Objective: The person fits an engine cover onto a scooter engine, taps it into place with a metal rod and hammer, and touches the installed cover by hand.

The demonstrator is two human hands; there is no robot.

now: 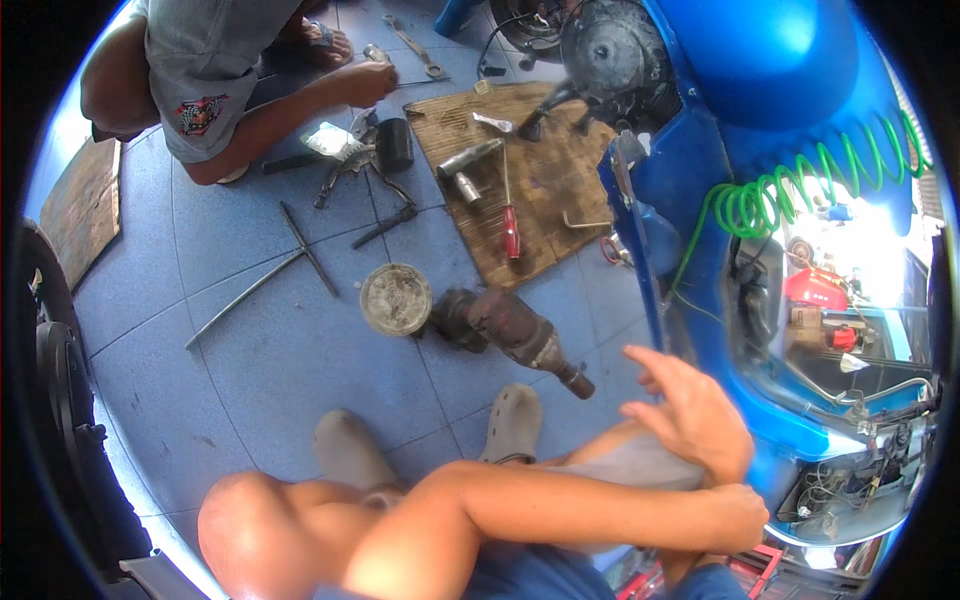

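My right hand (690, 412) is raised beside the blue scooter body (735, 340), its fingers apart and nothing in them. Across my lap, my left forearm reaches to the right. My left hand (738, 518) is closed next to my right wrist, and whatever its fingers grip is hidden. On the floor ahead of my right shoe lies a worn red and grey impact wrench (515, 330) with a socket (576, 380) on its tip. Beside it is a round, dirty metal lid or can (396, 299).
Cardboard (560, 190) holds a red-handled screwdriver (511, 232), sockets and a hex key (585, 222). A T-handle wrench (300, 250), pliers (345, 165) and a spanner (412, 45) lie leftward. A co-worker's hand (370, 83) is beyond. A green coiled hose (780, 190) hangs right.
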